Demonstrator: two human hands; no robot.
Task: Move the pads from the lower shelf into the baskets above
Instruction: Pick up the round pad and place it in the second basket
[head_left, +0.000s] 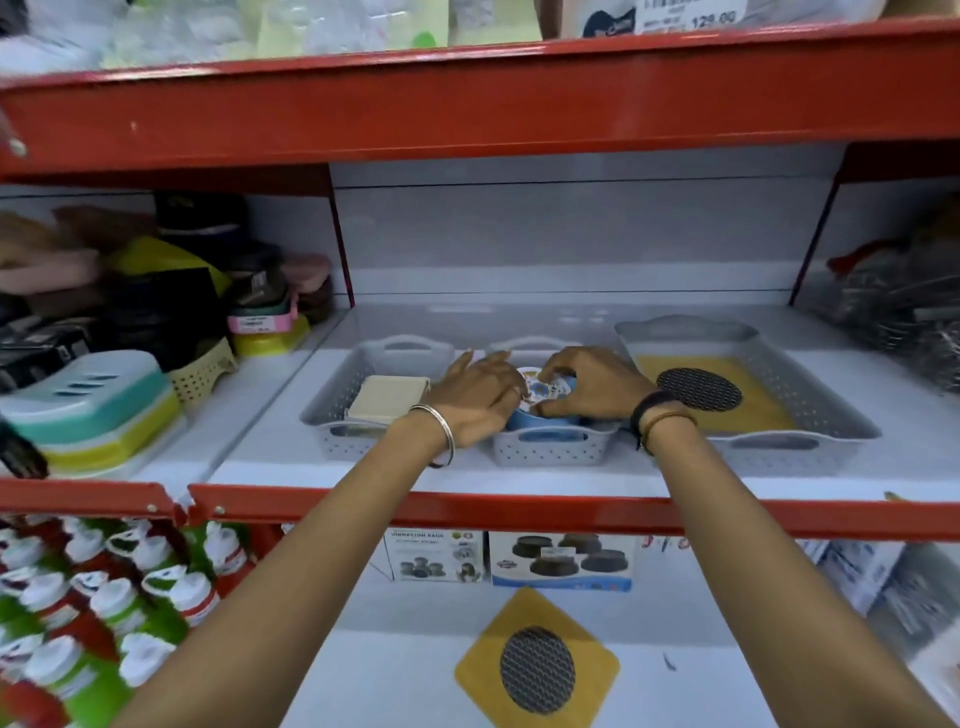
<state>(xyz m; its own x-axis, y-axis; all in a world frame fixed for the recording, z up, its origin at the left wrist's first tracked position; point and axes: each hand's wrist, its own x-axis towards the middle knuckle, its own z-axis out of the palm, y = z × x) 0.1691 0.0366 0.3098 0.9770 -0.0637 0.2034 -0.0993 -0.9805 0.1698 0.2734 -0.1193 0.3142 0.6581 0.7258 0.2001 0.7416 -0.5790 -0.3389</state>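
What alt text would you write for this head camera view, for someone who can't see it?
Both hands, left hand and right hand, press round patterned pads into the middle grey basket on a red-edged shop shelf. The left basket holds a cream square pad; the right basket holds a yellow pad. Another yellow pad with a dark mesh centre lies on the lower shelf.

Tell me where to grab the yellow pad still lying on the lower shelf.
The yellow pad lies flat, turned like a diamond, with one corner pointing toward you. Probably best to pinch that near corner from the front, thumb on top, and peel it up; its mesh centre gives no edge.
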